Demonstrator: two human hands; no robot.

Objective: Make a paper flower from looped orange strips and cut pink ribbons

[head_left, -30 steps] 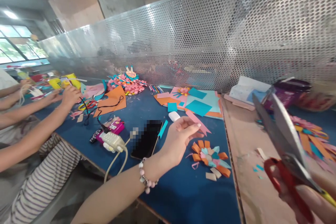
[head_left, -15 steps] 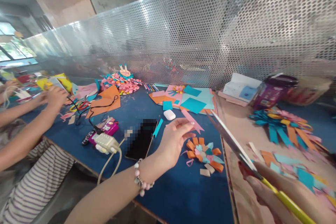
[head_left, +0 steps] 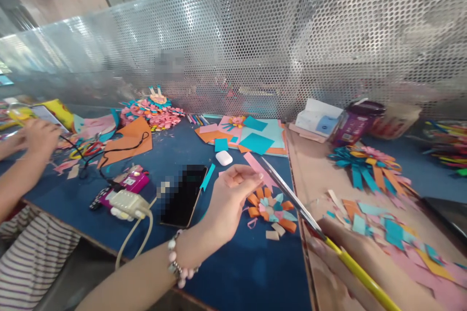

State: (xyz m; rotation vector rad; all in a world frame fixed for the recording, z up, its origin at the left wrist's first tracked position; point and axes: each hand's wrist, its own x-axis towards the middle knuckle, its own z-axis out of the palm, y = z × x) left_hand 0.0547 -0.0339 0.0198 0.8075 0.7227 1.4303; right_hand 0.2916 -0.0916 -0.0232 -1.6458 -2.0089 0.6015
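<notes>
My left hand (head_left: 226,204), wearing a bead bracelet, pinches a pink paper strip (head_left: 252,161) between thumb and fingertips above the blue table. My right hand (head_left: 361,257) is wrapped round scissors (head_left: 310,223) with a yellow handle. Their blades point up and left, with the tips close to the strip; whether they touch it I cannot tell. Under the strip lies a paper flower (head_left: 257,199) with orange and light blue petals, and small beige paper pieces (head_left: 272,235) are beside it.
A phone (head_left: 182,197), a white earbud case (head_left: 224,158) and a power strip (head_left: 126,201) lie to the left. Coloured paper sheets (head_left: 270,131) are stacked behind. Scraps (head_left: 396,233) cover the right-hand board. Another person's hand (head_left: 42,138) is far left.
The scissors have moved left and closer to the pink strip, and their blades look closer together. The view has turned a little to the right. My left hand still pinches the strip.
</notes>
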